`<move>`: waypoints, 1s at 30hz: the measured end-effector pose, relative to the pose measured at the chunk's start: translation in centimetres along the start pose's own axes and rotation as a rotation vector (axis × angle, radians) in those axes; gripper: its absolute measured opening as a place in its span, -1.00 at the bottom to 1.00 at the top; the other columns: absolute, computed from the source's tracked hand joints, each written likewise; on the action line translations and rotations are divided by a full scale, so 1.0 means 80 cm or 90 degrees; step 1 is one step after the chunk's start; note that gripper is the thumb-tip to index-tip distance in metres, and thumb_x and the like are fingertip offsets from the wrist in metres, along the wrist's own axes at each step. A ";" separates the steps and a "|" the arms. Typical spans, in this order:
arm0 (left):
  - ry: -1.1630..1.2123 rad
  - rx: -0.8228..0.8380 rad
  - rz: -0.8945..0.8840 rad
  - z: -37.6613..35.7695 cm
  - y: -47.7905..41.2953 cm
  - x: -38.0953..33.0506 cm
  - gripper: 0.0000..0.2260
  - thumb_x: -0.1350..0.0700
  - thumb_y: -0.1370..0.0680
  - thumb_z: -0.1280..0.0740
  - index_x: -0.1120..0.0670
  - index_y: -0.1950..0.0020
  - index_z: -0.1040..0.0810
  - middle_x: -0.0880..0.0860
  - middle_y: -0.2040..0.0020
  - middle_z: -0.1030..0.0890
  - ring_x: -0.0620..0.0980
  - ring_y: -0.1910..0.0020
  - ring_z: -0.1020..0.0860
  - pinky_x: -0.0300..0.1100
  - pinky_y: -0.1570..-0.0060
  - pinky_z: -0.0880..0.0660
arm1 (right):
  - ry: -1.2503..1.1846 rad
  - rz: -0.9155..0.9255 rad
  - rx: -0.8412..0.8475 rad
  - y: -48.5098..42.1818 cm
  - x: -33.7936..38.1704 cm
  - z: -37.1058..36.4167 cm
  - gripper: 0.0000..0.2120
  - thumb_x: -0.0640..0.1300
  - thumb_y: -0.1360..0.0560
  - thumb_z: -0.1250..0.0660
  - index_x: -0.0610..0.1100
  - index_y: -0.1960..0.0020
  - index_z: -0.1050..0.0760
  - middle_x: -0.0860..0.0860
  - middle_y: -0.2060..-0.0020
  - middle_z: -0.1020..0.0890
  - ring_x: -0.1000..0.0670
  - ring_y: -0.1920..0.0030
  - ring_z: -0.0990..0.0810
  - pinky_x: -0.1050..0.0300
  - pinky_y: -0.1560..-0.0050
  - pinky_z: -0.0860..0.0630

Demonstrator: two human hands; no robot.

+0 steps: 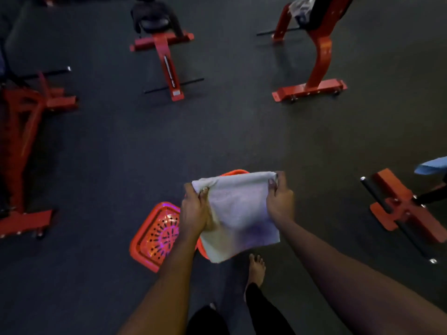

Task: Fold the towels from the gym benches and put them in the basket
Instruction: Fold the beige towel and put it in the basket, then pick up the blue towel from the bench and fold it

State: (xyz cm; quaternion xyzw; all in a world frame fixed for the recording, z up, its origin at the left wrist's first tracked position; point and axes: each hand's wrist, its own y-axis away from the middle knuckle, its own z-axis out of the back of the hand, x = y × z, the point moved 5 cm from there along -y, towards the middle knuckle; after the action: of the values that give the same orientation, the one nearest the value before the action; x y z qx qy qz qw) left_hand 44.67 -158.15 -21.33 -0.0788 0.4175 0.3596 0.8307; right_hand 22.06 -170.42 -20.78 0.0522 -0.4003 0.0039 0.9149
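Observation:
A pale folded towel [238,213] hangs in the air over the orange plastic basket [154,234], which stands on the dark floor and is partly hidden by the towel. My left hand [194,210] grips the towel's top left corner. My right hand [280,201] pinches its top right corner. The perforated bottom of the basket shows at the left. Another light towel [301,8] lies on the red bench at the top right. A blue towel [433,166] pokes in at the right edge.
Red gym benches stand all round: one at the left [26,146], one at the top middle [167,52], one at the top right [319,59], one at the right [406,209]. My bare foot [256,269] is just below the basket on the dark floor.

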 end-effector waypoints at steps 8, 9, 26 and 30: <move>0.009 0.021 0.143 -0.116 -0.032 0.127 -0.80 0.00 -0.63 -0.22 0.05 -0.17 -0.30 0.21 -0.05 -0.64 0.23 -0.03 -0.61 -0.01 0.08 -0.51 | 0.055 -0.064 0.124 -0.043 -0.125 -0.133 -0.79 0.01 -0.65 -0.13 0.01 -0.25 -0.35 -0.24 0.10 -0.65 -0.32 0.11 -0.63 -0.06 0.21 -0.53; 0.006 0.020 0.154 -0.131 -0.040 0.145 -0.80 0.01 -0.63 -0.22 0.06 -0.17 -0.31 0.21 -0.05 -0.63 0.23 -0.03 -0.61 -0.01 0.07 -0.51 | 0.058 -0.072 0.127 -0.050 -0.139 -0.150 -0.79 -0.01 -0.65 -0.14 -0.01 -0.25 -0.37 -0.23 0.09 -0.65 -0.32 0.10 -0.63 -0.05 0.20 -0.51; -0.055 0.204 0.096 -0.145 -0.112 0.160 -0.81 0.13 -0.62 -0.26 0.20 -0.18 -0.52 0.19 -0.08 -0.62 0.16 -0.09 -0.57 -0.23 0.10 -0.31 | 0.137 -0.089 0.252 -0.107 -0.098 -0.212 -0.73 -0.25 -0.48 -0.31 -0.15 -0.16 -0.61 -0.24 0.04 -0.70 -0.25 0.01 -0.66 -0.02 0.04 -0.52; -0.028 0.216 0.044 -0.081 -0.115 0.070 -0.78 0.10 -0.65 -0.23 0.19 -0.20 -0.53 0.16 -0.05 -0.66 0.09 -0.04 -0.60 -0.27 0.14 -0.31 | 0.047 -0.103 0.258 -0.111 -0.040 -0.156 -0.86 -0.18 -0.46 -0.34 -0.07 0.02 -0.64 -0.15 0.21 -0.70 -0.17 0.18 -0.69 -0.08 0.10 -0.61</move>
State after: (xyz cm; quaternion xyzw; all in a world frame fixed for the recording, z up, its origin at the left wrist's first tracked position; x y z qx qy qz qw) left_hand 48.86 -164.69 -31.18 0.0851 0.4563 0.3136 0.8284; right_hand 29.44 -177.92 -32.36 0.2665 -0.3524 0.0129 0.8970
